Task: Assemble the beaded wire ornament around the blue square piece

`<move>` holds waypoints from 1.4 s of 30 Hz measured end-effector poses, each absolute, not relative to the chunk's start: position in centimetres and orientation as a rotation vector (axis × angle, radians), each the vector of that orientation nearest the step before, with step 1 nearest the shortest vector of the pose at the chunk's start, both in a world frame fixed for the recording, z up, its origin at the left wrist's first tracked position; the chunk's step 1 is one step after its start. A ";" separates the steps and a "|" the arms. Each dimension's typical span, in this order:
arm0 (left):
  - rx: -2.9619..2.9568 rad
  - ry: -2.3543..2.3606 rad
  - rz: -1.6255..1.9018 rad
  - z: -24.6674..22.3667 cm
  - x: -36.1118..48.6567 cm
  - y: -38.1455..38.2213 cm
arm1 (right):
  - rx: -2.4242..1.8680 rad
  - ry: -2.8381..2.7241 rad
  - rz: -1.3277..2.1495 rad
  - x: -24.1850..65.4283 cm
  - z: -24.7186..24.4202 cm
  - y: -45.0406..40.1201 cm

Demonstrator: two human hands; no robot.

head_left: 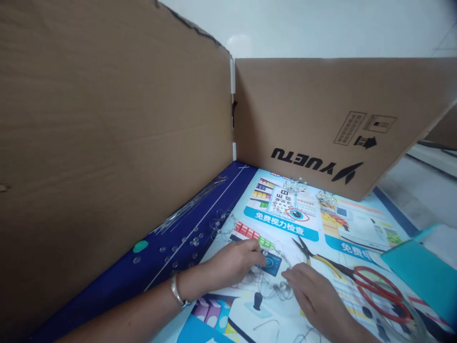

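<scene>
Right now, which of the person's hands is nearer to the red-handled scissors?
Right. The right hand is just left of the scissors; the left hand is farther left, beyond the right one.

Whether the fingertips of the left hand (241, 259) and the right hand (316, 293) hold something is too small and too blurred to tell, and in the thin wire tangle (284, 287) between them the single strands cannot be followed. The left forearm (143, 309) and the right forearm (353, 331) are both cut by the bottom edge, while the large cardboard panel (117, 119) and the teal flat object (424, 278) are cut at the left and right edges. One handle of the yellow-handled tool (326, 265) seems partly hidden behind the right hand, and the small clear beads (194, 241) are too blurred for telling their exact shape.
</scene>
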State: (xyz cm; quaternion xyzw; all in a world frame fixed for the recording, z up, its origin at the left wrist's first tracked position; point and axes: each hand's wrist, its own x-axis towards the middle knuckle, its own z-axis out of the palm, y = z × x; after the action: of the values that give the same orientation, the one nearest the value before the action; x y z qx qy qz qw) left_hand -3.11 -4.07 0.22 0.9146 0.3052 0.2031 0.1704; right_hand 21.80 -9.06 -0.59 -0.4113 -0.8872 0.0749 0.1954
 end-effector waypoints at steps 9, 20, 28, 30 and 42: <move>2.347 0.712 0.754 -0.6 -2.7 -3.6 | -1.223 -2.456 0.210 21.8 -0.4 -9.2; 2.299 0.717 0.730 -0.2 -2.5 -3.8 | -1.210 -2.425 0.229 21.7 -0.2 -9.3; 2.278 0.715 0.746 -0.6 -2.8 -3.5 | -1.316 -2.399 0.296 21.7 -0.3 -9.5; 2.252 0.721 0.771 -0.5 -2.8 -3.6 | -1.338 -2.386 0.298 21.8 -0.3 -9.6; 1.908 0.843 0.835 -0.8 -2.6 -3.8 | -1.316 -2.318 0.240 21.8 -0.5 -10.2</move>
State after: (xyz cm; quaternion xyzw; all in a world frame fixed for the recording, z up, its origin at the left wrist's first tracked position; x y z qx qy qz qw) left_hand -2.64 -3.80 -0.81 0.7658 0.3381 0.3350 0.4325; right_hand 21.81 -10.23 -0.47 -0.4784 -0.8429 0.0874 0.2304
